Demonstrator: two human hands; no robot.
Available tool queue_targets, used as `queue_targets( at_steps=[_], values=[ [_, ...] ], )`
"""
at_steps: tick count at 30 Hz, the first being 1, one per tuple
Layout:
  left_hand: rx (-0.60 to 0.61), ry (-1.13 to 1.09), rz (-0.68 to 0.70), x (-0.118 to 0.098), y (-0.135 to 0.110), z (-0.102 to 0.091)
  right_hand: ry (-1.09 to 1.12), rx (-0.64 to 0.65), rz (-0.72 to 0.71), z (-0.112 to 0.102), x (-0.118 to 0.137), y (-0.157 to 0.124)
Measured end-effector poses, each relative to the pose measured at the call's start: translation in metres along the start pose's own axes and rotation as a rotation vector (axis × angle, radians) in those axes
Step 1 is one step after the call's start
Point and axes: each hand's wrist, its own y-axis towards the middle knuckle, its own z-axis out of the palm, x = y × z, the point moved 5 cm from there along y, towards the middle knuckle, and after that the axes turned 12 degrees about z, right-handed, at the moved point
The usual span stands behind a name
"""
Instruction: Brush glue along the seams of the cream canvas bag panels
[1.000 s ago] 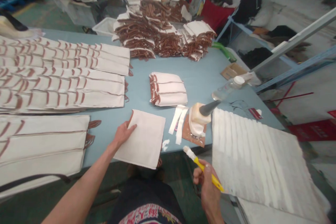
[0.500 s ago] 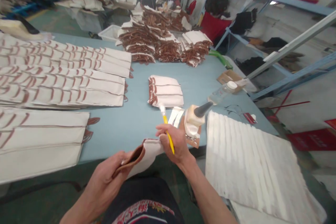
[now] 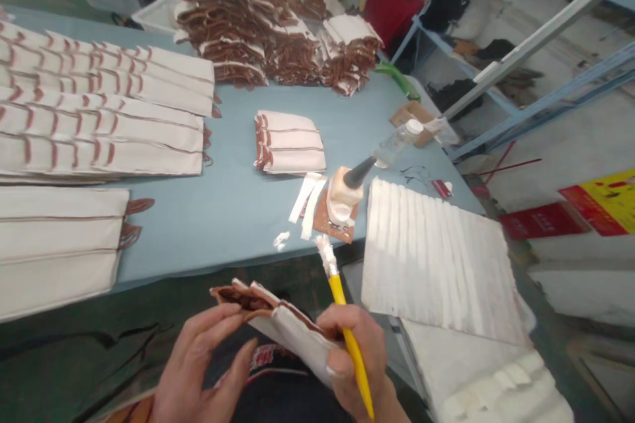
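My right hand [image 3: 357,350] is closed around a yellow-handled paintbrush [image 3: 342,291], its bristles coated in white and pointing up and away from me. The same hand also grips the right end of a cream fabric piece [image 3: 297,337] with brown lining, held over my lap. At the piece's left end, which gapes and shows brown inside, my left hand [image 3: 203,360] is open, thumb apart, its fingertips touching the brown edge. Just beyond the brush stands a whitish glue bottle [image 3: 344,195] with a dark nozzle, on a smeared brown scrap [image 3: 320,221].
Rows of cream pieces [image 3: 163,99] cover the left of the blue-grey table [image 3: 208,231]. A small stack [image 3: 292,142] lies mid-table, with tall brown-and-cream piles [image 3: 233,33] behind. White strips [image 3: 300,198] lie near the bottle. Layered white material [image 3: 426,251] rests at right; a clear bottle [image 3: 397,143] stands beyond.
The fabric piece has come down closer to my body and turned, its open end now at the left. My left hand's fingers have loosened. The brush has swung to the right.
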Motion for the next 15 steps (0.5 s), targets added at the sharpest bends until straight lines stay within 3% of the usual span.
queue_targets(
  at_steps=[4,10,12,15],
  values=[
    [0.086,-0.144,0.062,-0.016,0.021,0.022,-0.027,-0.016,-0.02,-0.02,-0.004,0.002],
    [0.41,-0.572,-0.199,-0.042,0.056,0.04,-0.05,0.087,-0.247,-0.04,-0.012,0.006],
    [0.455,-0.617,-0.246,-0.051,0.058,0.042,-0.085,0.085,-0.337,-0.044,-0.015,0.007],
    [0.445,-0.563,-0.206,-0.058,0.052,0.042,-0.127,0.074,-0.397,-0.047,-0.023,0.01]
  ],
)
